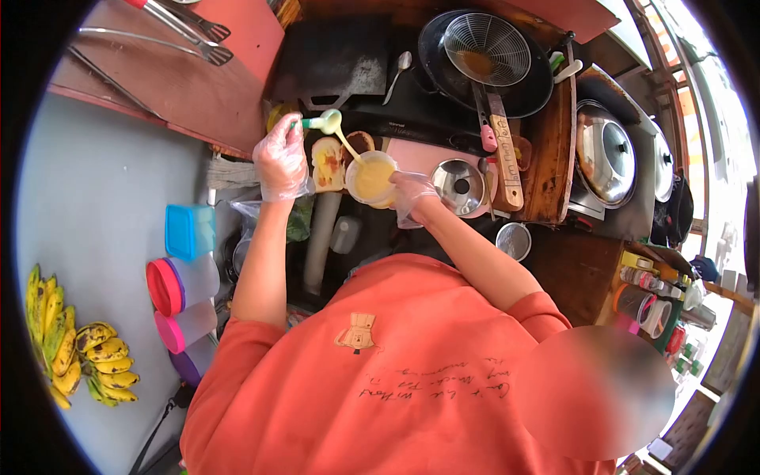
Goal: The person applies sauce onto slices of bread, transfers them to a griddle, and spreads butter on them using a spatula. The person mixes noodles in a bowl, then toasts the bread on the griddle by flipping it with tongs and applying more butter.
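Note:
My left hand (283, 158), in a clear plastic glove, grips the green handle of a small ladle (328, 122). Pale yellow liquid runs from the ladle into a round plastic tub (370, 177). My right hand (414, 195), gloved too, holds the tub's rim on its right side. Just left of the tub lies a bread slice (328, 164) with yellow and reddish topping. Behind the tub, a second bread piece (360, 143) with a dark spread is partly hidden.
A metal lid (459, 187) lies on the pink board right of the tub. Behind are a black griddle (328, 59), a spoon (397, 77) and a wok (439, 47) with a strainer (488, 49). Bananas (111, 360) and plastic containers (190, 231) are at the left.

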Available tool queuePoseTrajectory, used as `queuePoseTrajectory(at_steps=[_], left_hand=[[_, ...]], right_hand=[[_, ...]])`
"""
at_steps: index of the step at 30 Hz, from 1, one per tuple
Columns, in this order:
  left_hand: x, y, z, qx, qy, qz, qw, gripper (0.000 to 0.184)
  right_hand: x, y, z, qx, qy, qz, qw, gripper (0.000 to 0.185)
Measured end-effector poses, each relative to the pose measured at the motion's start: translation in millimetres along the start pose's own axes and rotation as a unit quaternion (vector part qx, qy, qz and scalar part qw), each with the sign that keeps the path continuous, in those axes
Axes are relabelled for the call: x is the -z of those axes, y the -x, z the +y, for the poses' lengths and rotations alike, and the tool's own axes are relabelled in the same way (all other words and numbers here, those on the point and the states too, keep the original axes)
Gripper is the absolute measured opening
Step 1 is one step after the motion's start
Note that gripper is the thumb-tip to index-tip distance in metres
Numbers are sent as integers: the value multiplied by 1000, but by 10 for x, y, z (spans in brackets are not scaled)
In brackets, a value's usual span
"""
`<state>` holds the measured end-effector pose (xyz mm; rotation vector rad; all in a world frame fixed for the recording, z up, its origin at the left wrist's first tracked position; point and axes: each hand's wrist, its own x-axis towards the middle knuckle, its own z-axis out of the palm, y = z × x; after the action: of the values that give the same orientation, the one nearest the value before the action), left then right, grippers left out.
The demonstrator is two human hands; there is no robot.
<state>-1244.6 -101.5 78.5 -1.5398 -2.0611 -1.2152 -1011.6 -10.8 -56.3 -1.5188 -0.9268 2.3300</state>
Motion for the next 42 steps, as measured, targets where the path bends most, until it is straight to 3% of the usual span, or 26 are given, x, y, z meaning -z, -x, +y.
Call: queuePoseTrajectory(at_steps=[2, 4, 11, 14, 16, 20, 22, 26, 27, 29, 32, 34, 35, 37, 41, 42], left_hand=[[-15, -30, -41, -29, -10, 14, 999, 13], [-14, -22, -16, 4, 6, 16, 1000, 14], [133, 232, 72, 22, 15, 12, 1000, 16], [184, 446, 93, 46, 2, -2, 999, 15], [194, 530, 196, 63, 15, -3, 998, 15], [113, 547, 312, 65, 29, 3, 997, 16], [26, 512, 293, 48, 33, 14, 998, 16], [-137, 319, 233, 0, 30, 47, 998, 16], [-155, 280, 212, 0, 29, 49, 998, 16], [-168, 232, 179, -17, 25, 57, 998, 17], [-102, 233, 154, -20, 11, 52, 998, 18], [-31, 261, 172, -24, 9, 50, 998, 18], [13, 299, 192, -27, 2, 42, 999, 19], [80, 385, 230, -35, -3, 34, 999, 20], [78, 521, 299, -25, -2, 20, 999, 23], [55, 527, 299, -21, 5, 20, 1000, 22]], right_hand=[[96, 53, 49, -8, 4, -7, 1000, 30], [98, 250, -64, -42, 51, 43, 997, 30], [422, 195, 183, -47, 30, 11, 998, 27], [505, 212, 285, 15, 56, -13, 998, 26], [540, 211, 307, 63, 173, -48, 982, 24], [504, 201, 268, -36, 15, 20, 999, 23], [595, 161, 331, 19, 155, -63, 986, 21], [654, 85, 453, 92, 239, -22, 966, 23], [691, 72, 455, 138, 369, -43, 918, 24], [726, 31, 477, 183, 493, -64, 849, 25], [732, -5, 501, 108, 388, -49, 914, 36], [702, 113, 432, 158, 479, -61, 861, 28], [671, 186, 374, 160, 479, -60, 861, 28], [538, 394, 191, 122, 380, -20, 917, 25], [628, 225, 302, 118, 272, -27, 955, 19], [604, 191, 299, 47, 126, 7, 991, 18]])
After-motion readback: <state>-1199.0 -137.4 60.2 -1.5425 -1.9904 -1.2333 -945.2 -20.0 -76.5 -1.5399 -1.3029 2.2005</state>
